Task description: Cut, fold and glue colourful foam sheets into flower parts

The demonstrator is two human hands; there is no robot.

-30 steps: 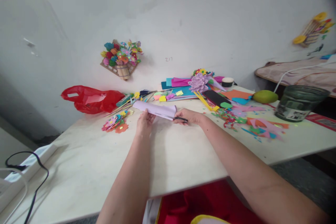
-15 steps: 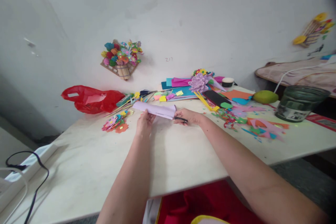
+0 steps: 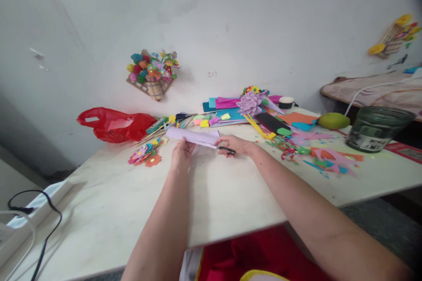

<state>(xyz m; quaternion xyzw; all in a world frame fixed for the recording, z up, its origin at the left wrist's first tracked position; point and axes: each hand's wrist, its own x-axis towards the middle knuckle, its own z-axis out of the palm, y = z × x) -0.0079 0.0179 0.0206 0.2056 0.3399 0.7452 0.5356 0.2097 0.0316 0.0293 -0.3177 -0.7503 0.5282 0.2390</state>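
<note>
A rolled lavender sheet (image 3: 194,136) is held above the white table (image 3: 231,197). My left hand (image 3: 182,154) pinches its lower edge near the left part. In my right hand (image 3: 235,145) is a small tool with a black handle (image 3: 227,150), which looks like scissors; its blades lie along the lower edge of the sheet, and whether they are open is too small to tell. Left of my left hand lie colourful paper flowers (image 3: 147,153).
A red plastic bag (image 3: 115,125) lies at the back left. Coloured sheets, a purple flower (image 3: 249,103) and a phone (image 3: 272,123) are at the back. Scraps, a green fruit (image 3: 333,120) and a glass jar (image 3: 377,129) stand right. A power strip (image 3: 36,210) is left.
The right end of the lavender sheet has shifted slightly, and the black-handled tool has turned a little in my right hand. My left hand has hardly moved.
</note>
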